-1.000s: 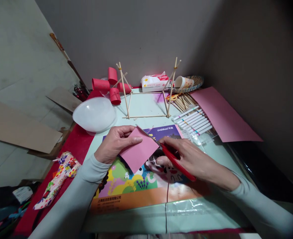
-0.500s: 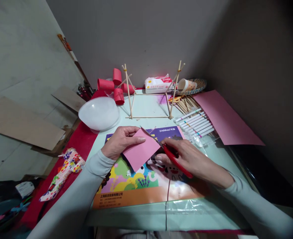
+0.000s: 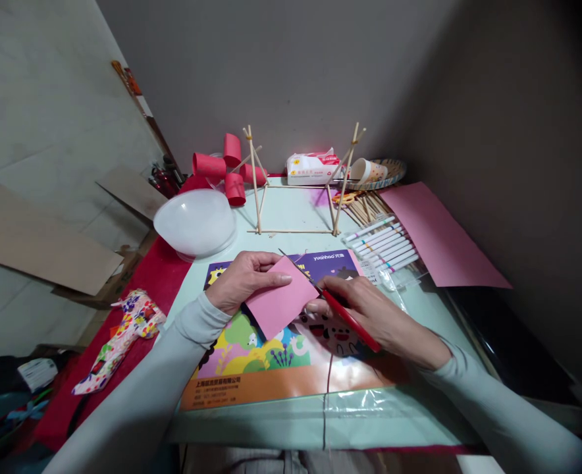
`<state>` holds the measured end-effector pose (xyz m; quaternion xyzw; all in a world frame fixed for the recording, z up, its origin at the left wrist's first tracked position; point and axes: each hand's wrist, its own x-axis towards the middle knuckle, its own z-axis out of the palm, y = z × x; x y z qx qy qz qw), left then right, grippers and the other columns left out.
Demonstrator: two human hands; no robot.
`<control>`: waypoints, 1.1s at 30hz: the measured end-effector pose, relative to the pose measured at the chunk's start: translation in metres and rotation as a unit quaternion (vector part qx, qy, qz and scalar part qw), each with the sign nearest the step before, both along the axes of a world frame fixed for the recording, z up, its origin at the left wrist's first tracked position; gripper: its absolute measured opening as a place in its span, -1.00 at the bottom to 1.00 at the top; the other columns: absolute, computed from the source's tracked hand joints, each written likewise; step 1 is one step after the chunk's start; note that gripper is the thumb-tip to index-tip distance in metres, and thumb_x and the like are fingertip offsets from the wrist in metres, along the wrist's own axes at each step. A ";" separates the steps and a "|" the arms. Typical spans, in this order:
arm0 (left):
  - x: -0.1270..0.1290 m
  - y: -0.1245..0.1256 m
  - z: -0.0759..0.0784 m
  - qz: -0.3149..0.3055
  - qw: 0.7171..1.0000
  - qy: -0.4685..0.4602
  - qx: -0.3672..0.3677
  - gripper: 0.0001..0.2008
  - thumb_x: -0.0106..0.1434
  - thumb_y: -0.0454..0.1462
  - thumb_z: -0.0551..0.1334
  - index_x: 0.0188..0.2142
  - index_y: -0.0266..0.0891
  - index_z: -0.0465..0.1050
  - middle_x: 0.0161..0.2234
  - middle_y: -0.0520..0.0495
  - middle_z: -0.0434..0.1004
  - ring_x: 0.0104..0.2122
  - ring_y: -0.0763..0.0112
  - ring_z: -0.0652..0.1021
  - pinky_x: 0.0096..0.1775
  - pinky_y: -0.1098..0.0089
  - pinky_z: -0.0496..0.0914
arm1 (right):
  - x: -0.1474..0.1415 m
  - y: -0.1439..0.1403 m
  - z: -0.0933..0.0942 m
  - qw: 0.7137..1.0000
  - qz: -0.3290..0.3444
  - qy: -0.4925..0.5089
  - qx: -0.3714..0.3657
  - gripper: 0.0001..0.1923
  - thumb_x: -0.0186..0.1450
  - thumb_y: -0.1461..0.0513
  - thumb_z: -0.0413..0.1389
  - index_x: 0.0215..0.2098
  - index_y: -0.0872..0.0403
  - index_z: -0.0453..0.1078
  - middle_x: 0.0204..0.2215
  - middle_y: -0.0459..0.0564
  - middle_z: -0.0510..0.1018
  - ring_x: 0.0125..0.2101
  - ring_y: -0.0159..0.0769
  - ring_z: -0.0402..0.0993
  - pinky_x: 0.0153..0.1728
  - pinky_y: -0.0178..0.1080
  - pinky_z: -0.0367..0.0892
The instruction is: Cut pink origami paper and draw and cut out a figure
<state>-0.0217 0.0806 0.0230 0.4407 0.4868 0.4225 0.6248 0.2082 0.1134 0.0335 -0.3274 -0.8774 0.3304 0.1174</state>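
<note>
My left hand (image 3: 246,281) pinches a small piece of pink paper (image 3: 280,306) by its upper left side, thumb on top. In my right hand (image 3: 370,309) are red-handled scissors (image 3: 346,316), their blades lying along the paper's upper right edge. The blade tips show just past the paper's top corner. Fingers of the right hand come close to the paper's right corner. Both hands are above a colourful printed packet (image 3: 216,388) that lies on the pale green tabletop.
A stick frame (image 3: 295,232) stands behind the hands. Left of it are red paper tubes (image 3: 209,166) and a translucent bowl (image 3: 195,220). White markers (image 3: 384,243), a larger pink sheet (image 3: 444,237), a tissue pack (image 3: 311,170) and a paper cup (image 3: 367,171) lie right and back.
The scissor handles have come slightly closer together, with the blades still at the paper's upper right edge. The whole view has shifted a little; both hands keep their holds.
</note>
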 end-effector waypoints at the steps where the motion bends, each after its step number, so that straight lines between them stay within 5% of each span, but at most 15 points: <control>1: 0.000 0.000 0.000 0.001 1.000 0.001 -0.003 -0.67 0.02 -0.19 0.50 -0.23 -0.30 0.60 -0.35 -0.06 0.63 -0.42 0.47 0.55 -0.36 0.48 0.37 | 0.000 0.001 -0.001 1.000 0.003 0.004 -0.002 -0.52 0.44 -0.11 -0.04 -0.47 0.04 0.17 -0.60 -0.17 0.32 -0.57 -0.39 0.15 -0.48 -0.28 0.02; 5: -0.003 0.002 0.000 0.014 1.000 0.011 -0.008 -0.66 -0.01 -0.19 0.50 -0.26 -0.31 0.59 -0.39 -0.04 0.62 -0.46 0.49 0.53 -0.40 0.50 0.35 | 0.005 0.014 -0.004 1.000 -0.006 0.010 -0.010 -0.57 0.40 -0.08 0.04 -0.42 0.06 0.27 -0.60 -0.17 0.36 -0.56 -0.39 0.22 -0.49 -0.30 0.04; 8: -0.007 0.002 0.001 0.020 1.000 0.016 -0.002 -0.68 0.00 -0.20 0.50 -0.27 -0.31 0.57 -0.40 -0.02 0.61 -0.46 0.50 0.53 -0.41 0.52 0.35 | 0.011 0.027 -0.006 0.996 -0.083 0.039 -0.009 -0.65 0.33 -0.06 0.16 -0.33 0.06 0.39 -0.55 -0.15 0.43 -0.53 -0.34 0.32 -0.50 -0.31 0.09; 12: -0.006 0.001 0.006 -0.017 0.999 0.029 -0.010 -0.62 0.01 -0.22 0.49 -0.20 -0.29 0.51 -0.38 -0.03 0.62 -0.48 0.47 0.55 -0.43 0.50 0.38 | 0.013 0.029 -0.007 0.957 -0.169 0.188 -0.142 -0.64 0.26 -0.05 0.23 -0.16 0.03 0.38 -0.57 -0.20 0.40 -0.60 -0.37 0.31 -0.57 -0.33 0.18; 18: 0.008 -0.003 0.013 -0.150 0.987 0.048 -0.007 -0.56 0.06 -0.27 0.45 -0.14 -0.16 0.28 -0.44 0.12 0.53 -0.58 0.55 0.46 -0.56 0.57 0.29 | -0.001 0.006 -0.002 0.919 -0.096 0.270 -0.271 -0.68 0.24 0.07 0.30 -0.18 0.03 0.35 -0.41 -0.14 0.52 -0.44 -0.38 0.48 -0.43 -0.34 0.39; 23: 0.011 -0.005 0.015 -0.142 0.988 0.054 0.020 -0.57 0.07 -0.25 0.43 -0.12 -0.15 0.28 -0.43 0.14 0.47 -0.54 0.56 0.46 -0.52 0.57 0.29 | -0.005 0.000 -0.005 0.901 -0.082 0.288 -0.315 -0.64 0.18 0.18 0.34 -0.16 0.03 0.32 -0.52 -0.25 0.39 -0.63 -0.51 0.28 -0.61 -0.42 0.26; 26: 0.009 -0.005 0.018 -0.073 0.986 0.121 0.087 -0.59 0.17 -0.13 0.36 -0.04 -0.17 0.33 -0.22 -0.04 0.56 -0.32 0.37 0.57 -0.37 0.43 0.43 | -0.003 0.007 -0.009 0.889 -0.120 0.321 -0.304 -0.63 0.18 0.18 0.33 -0.14 0.02 0.31 -0.49 -0.23 0.43 -0.64 -0.51 0.30 -0.62 -0.40 0.27; 28: 0.009 -0.006 0.018 -0.034 0.957 0.225 0.179 -0.47 0.18 -0.05 0.35 0.08 -0.18 0.34 0.06 -0.20 0.50 -0.02 0.16 0.54 -0.06 0.21 0.46 | -0.002 0.014 -0.013 0.872 -0.159 0.350 -0.302 -0.62 0.18 0.15 0.32 -0.14 0.02 0.28 -0.50 -0.24 0.43 -0.65 -0.50 0.31 -0.64 -0.40 0.28; 30: 0.012 -0.008 0.015 -0.051 0.896 0.351 0.269 -0.22 0.10 0.03 0.41 0.24 -0.17 0.26 0.25 -0.25 0.33 0.20 0.00 0.37 0.19 0.02 0.27 | 0.000 0.021 -0.015 0.859 -0.185 0.371 -0.301 -0.61 0.17 0.14 0.31 -0.14 0.02 0.27 -0.53 -0.26 0.41 -0.68 -0.50 0.29 -0.67 -0.41 0.24; 33: 0.019 -0.010 0.006 -0.112 0.807 0.474 0.334 -0.05 0.11 0.06 0.41 0.38 -0.12 0.05 0.32 -0.23 0.23 0.26 -0.03 0.29 0.25 -0.04 0.19 | 0.002 0.026 -0.016 0.861 -0.199 0.376 -0.279 -0.63 0.16 0.16 0.31 -0.16 0.05 0.29 -0.55 -0.24 0.41 -0.66 -0.50 0.30 -0.68 -0.43 0.19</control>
